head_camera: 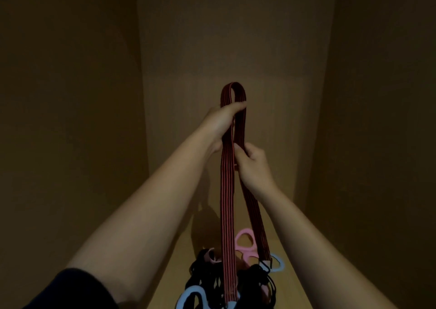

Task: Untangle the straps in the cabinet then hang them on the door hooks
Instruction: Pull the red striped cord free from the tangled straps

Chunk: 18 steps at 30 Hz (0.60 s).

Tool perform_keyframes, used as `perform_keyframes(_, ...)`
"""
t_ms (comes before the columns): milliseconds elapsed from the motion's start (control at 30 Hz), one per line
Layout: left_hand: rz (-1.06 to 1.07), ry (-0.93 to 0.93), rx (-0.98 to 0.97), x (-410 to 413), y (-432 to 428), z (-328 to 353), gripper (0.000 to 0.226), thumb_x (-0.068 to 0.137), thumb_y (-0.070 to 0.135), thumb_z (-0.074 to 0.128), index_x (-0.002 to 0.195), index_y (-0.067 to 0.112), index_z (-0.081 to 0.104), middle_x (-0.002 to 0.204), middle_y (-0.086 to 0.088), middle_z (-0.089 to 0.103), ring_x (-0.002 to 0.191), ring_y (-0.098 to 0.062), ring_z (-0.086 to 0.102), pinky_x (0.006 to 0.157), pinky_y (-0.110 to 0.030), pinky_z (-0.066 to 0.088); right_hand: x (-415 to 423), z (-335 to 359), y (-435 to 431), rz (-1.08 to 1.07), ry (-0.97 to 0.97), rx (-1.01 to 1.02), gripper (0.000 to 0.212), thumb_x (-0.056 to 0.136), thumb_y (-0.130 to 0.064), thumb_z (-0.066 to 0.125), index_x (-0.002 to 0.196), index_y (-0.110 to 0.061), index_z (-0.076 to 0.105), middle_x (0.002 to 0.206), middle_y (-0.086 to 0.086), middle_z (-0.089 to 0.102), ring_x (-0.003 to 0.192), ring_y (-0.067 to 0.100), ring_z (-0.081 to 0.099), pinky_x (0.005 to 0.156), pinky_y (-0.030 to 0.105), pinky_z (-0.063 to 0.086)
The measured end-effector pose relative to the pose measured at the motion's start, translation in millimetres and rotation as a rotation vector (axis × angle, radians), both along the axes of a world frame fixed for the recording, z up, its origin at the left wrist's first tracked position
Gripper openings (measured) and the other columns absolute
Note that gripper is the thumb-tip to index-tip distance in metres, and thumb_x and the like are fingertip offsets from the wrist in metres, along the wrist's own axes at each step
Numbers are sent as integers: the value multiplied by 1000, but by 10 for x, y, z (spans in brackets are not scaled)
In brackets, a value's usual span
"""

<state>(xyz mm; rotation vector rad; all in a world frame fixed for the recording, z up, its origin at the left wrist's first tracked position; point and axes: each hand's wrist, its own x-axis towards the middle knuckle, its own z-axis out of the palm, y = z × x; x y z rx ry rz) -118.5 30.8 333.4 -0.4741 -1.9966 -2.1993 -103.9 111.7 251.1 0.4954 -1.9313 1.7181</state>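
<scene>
Nearest the camera, on the cabinet shelf [169, 273], lay a tangle of black cords [212, 278] mixed with plastic handle pieces: two pale blue ones [188, 297] and two pink, the clearest being a pink handle [245, 245] further back. Out of this pile rose one red strap [227, 202], a flat band with fine dark lengthwise stripes, folded into a loop so that two lengths hung down, each ending in a pale tab near the heap. The right hand [252, 165] was closed around the right length partway up. Higher and further in, the left hand [221, 122] pinched both lengths just below the fold, whose loop stood above its fingers against the cabinet's back wall [236, 37].
</scene>
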Motion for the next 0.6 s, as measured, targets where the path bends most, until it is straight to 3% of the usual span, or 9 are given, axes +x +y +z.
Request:
perform_keyframes(67,-13,52,28,-25,33,-32,14,87,29,60,90,16,58,76,1,58,67,-12,55,57,-21,46,29,6,-18,106,-71,-101,30,98,-19,39,91,-4,63,78,7,58,72,18,55,60,20,43)
perform_keyframes(133,-31,85,48,-36,54,-64,15,88,29,59,81,17,55,75,1,56,68,-12,56,62,-23,45,45,0,-14,165,-93,-115,33,99,-24,37,81,-11,62,74,6,61,70,17,58,64,22,45)
perform_keyframes(200,-65,95,91,-40,78,-85,18,90,27,57,75,16,54,69,1,56,59,-8,58,58,-21,46,64,-11,-13,242,-132,-135,33,98,-25,37,81,-10,61,69,7,62,61,16,60,60,22,49)
perform_keyframes(333,-22,117,197,-73,109,-101,23,89,21,58,68,15,51,47,7,52,38,-3,50,41,-16,43,55,-60,-28,490,-223,-285,18,92,-7,38,89,-7,56,70,9,64,57,17,63,59,27,51)
perform_keyframes(433,62,121,174,-102,69,-82,26,88,26,60,65,17,50,41,10,49,35,-1,46,37,-14,37,81,-141,-47,496,-287,-163,17,88,6,43,90,-8,52,67,6,65,56,15,63,58,24,51)
perform_keyframes(533,98,91,177,-120,-39,-41,27,86,28,62,65,18,50,47,8,49,37,-3,44,38,-15,36,109,-293,-78,446,-392,16,9,93,-4,46,91,-9,53,70,6,60,62,16,59,67,26,51)
perform_keyframes(600,118,87,200,-121,-138,-63,24,86,25,63,66,18,50,51,6,48,37,-3,44,40,-16,37,92,-383,-105,402,-431,-38,11,95,-8,44,88,-10,52,67,6,54,59,16,53,63,25,46)
